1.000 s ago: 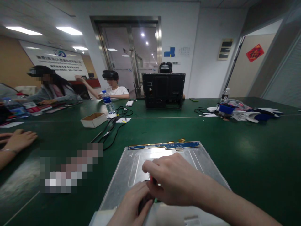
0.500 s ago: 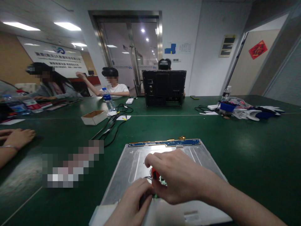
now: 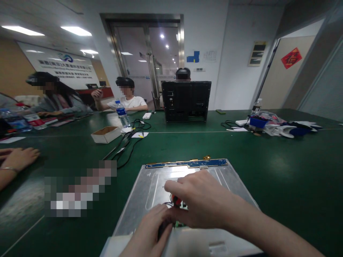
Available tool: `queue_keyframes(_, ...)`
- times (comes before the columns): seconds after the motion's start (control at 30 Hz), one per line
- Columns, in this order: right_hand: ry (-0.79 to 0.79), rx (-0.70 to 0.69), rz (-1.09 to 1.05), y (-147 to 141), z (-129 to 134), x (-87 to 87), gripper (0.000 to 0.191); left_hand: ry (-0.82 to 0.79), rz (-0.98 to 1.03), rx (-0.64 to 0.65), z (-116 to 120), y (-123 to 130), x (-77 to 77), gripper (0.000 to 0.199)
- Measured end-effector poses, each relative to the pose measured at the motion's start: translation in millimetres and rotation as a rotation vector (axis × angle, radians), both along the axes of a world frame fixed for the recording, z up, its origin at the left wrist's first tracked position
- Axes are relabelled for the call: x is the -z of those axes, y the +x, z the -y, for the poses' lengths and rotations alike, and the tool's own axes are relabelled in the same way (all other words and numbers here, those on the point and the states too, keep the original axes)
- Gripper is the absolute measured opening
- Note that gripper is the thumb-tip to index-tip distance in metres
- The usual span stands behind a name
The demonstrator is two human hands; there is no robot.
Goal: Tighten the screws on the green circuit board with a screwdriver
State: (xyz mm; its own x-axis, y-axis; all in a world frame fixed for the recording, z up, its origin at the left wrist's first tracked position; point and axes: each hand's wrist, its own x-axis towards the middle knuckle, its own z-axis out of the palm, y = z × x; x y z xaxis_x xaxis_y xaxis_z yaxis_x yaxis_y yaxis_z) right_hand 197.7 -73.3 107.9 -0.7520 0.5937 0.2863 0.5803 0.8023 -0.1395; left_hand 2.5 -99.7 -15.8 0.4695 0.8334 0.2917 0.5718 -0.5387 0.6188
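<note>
Seemingly for steadiness, red tool (image 3: 176, 201) is being gripped by right hand (image 3: 200, 199), close against left hand (image 3: 153, 224), whose grasp is being hidden.

Panel (image 3: 155, 185) shiny metal; tabletop (image 3: 289, 175) glossy; box (image 3: 108, 137) matt cardboard; bottle (image 3: 122, 113) clear plastic.

dim overall; ceiling panels (image 3: 76, 31) glow at 10 o'clock. glare whitens part of metal plate (image 3: 155, 189) near 6 o'clock. outer edges look stretched, slightly soft.
</note>
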Motion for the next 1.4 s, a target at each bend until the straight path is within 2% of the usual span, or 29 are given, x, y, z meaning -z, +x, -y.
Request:
queue_keyframes(0.07, 0.023, 0.02, 0.019, -0.6, -0.1, 0.5, 0.019, 0.013, 0.003, -0.017, 0.5, 0.8, -1.9, 0.013)
queue_keyframes(0.17, 0.019, -0.023, 0.015, 0.0, 1.0, -1.2, 0.01, 0.0, -0.001, -0.013, 1.4, 1.6, -5.1, 0.012)
queue_keyframes(0.27, -0.01, -0.054, 0.008, 0.4, 2.3, -2.9, 0.016, -0.011, -0.005, -0.015, 2.6, 2.2, -6.3, 0.012)
queue_keyframes(0.4, 0.022, -0.014, 0.026, -1.7, 1.5, -0.3, 0.019, 0.019, 0.003, -0.029, 4.0, 3.2, -5.3, 0.016)
queue_keyframes(0.53, 0.045, -0.003, 0.036, -2.8, 1.7, -0.4, 0.01, 0.037, 0.011, -0.018, 3.6, 2.9, -6.7, 0.019)
queue_keyframes(0.7, -0.001, -0.036, 0.02, -1.5, 3.1, -2.7, 0.016, 0.02, -0.027, 0.007, 3.4, 3.0, -9.8, 0.015)
queue_keyframes(0.83, 0.03, 0.002, 0.033, -2.9, 1.8, 0.6, 0.021, 0.03, -0.005, -0.014, 4.3, 4.0, -9.0, 0.016)
queue_keyframes(0.97, 0.045, -0.008, 0.041, -3.9, 3.3, -1.4, 0.013, 0.061, 0.012, -0.004, 4.1, 3.7, -9.5, 0.019)
queue_keyframes(1.1, 0.006, -0.051, 0.024, -2.8, 5.6, -4.0, 0.016, 0.071, 0.016, 0.004, 3.6, 3.3, -10.8, 0.018)
queue_keyframes(1.23, 0.051, -0.011, 0.026, -3.6, 4.3, 0.9, 0.019, 0.078, 0.004, -0.028, 3.9, 3.7, -8.7, 0.016)
queue_keyframes(1.4, 0.046, -0.022, 0.03, -3.7, 5.0, -0.1, 0.012, 0.072, 0.022, -0.036, 3.8, 4.1, -9.0, 0.015)
